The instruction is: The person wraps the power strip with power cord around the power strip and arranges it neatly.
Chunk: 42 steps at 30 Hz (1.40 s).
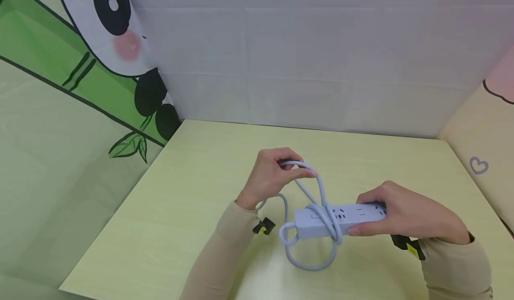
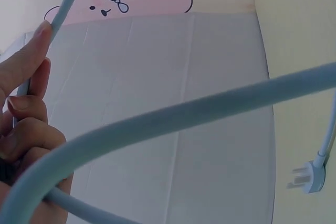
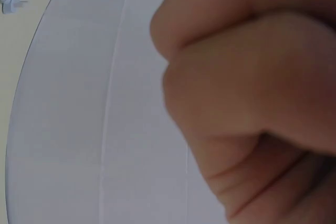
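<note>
My right hand (image 1: 413, 213) grips the right end of a white power strip (image 1: 355, 213), its thumb on the near side. The strip is held over the table with its sockets facing up. A white power cord (image 1: 320, 188) leaves the strip's left end and wraps around its body, with a loop hanging below. Up and to the left, my left hand (image 1: 270, 177) pinches a raised loop of this cord between thumb and fingers. In the left wrist view, the cord's three-pin plug (image 2: 315, 176) appears at the right edge. The right wrist view is mostly filled by curled fingers (image 3: 231, 77).
A pale yellow table (image 1: 160, 219) spreads beneath both hands. Behind it stands a grey-white cloth backdrop (image 1: 297, 59). A printed panel with bamboo (image 1: 52, 37) borders the left side, and a cream panel with a heart (image 1: 478, 165) the right.
</note>
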### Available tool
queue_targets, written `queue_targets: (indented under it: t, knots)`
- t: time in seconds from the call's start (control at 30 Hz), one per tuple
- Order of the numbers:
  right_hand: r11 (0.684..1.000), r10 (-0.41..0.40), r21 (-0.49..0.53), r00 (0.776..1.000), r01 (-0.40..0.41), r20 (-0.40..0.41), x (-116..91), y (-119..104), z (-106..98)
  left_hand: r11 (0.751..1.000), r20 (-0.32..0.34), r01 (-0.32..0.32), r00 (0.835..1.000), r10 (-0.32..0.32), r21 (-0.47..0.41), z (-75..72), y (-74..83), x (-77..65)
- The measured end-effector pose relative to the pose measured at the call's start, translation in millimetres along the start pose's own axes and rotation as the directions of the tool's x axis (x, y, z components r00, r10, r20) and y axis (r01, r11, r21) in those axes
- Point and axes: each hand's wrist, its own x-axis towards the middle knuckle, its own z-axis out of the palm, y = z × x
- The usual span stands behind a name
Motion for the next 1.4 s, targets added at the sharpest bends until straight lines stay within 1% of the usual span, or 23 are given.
queue_targets:
  t: [0.1,0.17,0.3,0.4,0.5,0.7,0.9,1.13,1.27,1.4]
  knots:
    - [1.000,0.010,0.002,1.000,-0.010,0.011,0.2,1.3,-1.1,1.000,-0.007,0.004,1.000,-0.004,-0.016,-0.5,3.3,0.0]
    - [1.000,0.005,-0.003,1.000,-0.005,0.010,-0.2,2.1,-1.8,1.000,-0.003,-0.001,1.000,0.001,-0.010,0.1,4.8,0.8]
    - [1.000,0.014,-0.026,1.000,-0.014,-0.007,0.3,2.5,-2.2,0.999,-0.006,-0.048,0.999,0.048,0.025,2.0,7.2,2.8]
    - [0.998,0.040,-0.041,0.999,-0.040,-0.017,3.7,2.4,-1.9,0.995,-0.014,-0.084,0.996,0.085,0.049,3.1,8.0,3.9]
    - [0.996,0.063,-0.055,0.998,-0.064,-0.023,6.7,3.5,-2.5,0.992,-0.023,-0.107,0.994,0.109,0.062,4.3,8.0,4.7]
    - [0.996,0.061,-0.066,0.997,-0.064,-0.038,8.5,8.0,-6.6,0.988,-0.048,-0.139,0.989,0.142,0.069,6.6,9.2,5.9]
    - [0.993,0.090,-0.067,0.994,-0.094,-0.057,13.1,11.2,-8.9,0.983,-0.057,-0.167,0.984,0.171,0.075,8.7,12.1,8.1]
    - [0.987,0.132,-0.078,0.989,-0.137,-0.069,16.5,13.9,-10.2,0.974,-0.061,-0.213,0.974,0.218,0.082,12.0,14.1,10.3]
    - [0.985,0.132,-0.102,0.987,-0.142,-0.096,17.5,14.9,-11.7,0.967,-0.065,-0.237,0.968,0.244,0.094,12.8,16.2,10.6]
    - [0.983,0.135,-0.112,0.984,-0.148,-0.117,18.3,15.2,-11.7,0.955,-0.065,-0.271,0.958,0.279,0.117,13.9,17.6,10.9]
